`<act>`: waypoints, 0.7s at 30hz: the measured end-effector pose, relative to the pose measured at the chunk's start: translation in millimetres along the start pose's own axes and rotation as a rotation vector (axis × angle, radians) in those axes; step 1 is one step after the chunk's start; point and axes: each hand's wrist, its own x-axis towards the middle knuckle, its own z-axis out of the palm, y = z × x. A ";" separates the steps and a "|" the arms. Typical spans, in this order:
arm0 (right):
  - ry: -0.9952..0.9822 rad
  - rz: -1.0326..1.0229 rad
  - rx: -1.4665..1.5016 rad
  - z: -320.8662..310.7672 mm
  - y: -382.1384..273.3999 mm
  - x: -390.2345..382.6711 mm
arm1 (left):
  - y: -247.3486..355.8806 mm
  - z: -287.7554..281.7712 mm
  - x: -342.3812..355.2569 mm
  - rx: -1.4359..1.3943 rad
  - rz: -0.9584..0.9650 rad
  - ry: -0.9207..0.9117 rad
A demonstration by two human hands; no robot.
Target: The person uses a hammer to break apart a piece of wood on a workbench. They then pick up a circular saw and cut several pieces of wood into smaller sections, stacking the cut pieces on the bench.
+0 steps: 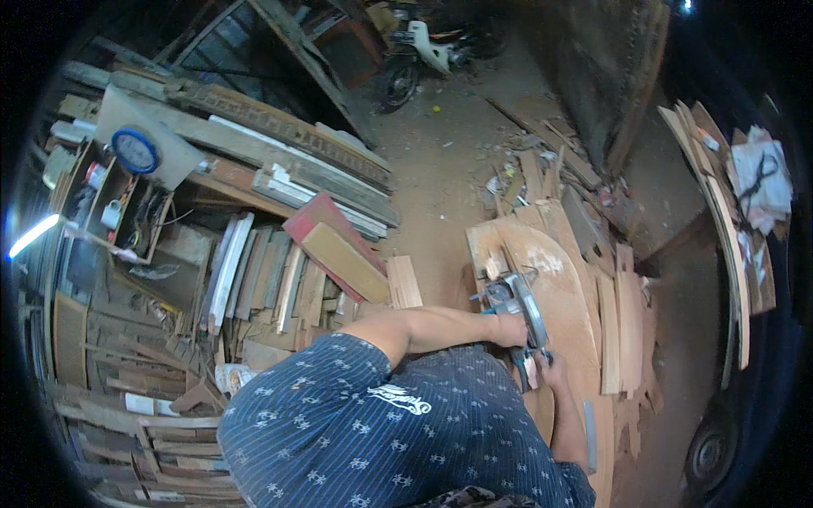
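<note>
A circular saw (510, 295) with a grey body and a rounded blade guard rests on a large light-brown wooden board (569, 315). My left hand (508, 330) reaches across from the left and is closed on the saw's near side. Closer to my body, my right hand (554, 371) wraps round the rear part of the saw. A narrow wood strip (494, 267) lies just ahead of the saw. Pale sawdust covers part of the board's far end. The blade itself and most of my fingers are hidden.
Planks (628, 322) lie along the board's right side. Stacked timber (279, 169) and a red panel (320, 212) stand to the left, below a blue round-rimmed object (135, 151). Wood scraps (533, 173) litter the floor ahead. A motorbike (423, 55) is parked far back.
</note>
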 end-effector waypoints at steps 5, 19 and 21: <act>0.220 0.024 -0.250 18.0 -9.2 -12.1 | 8.6 -27.3 0.5 0.057 -0.055 -0.055; 0.466 0.156 0.037 34.9 -11.3 -9.4 | 9.2 -17.9 17.2 -0.030 -0.063 -0.286; 0.456 0.147 0.095 35.2 -21.2 -12.5 | 13.0 -18.9 16.9 -0.050 -0.093 -0.341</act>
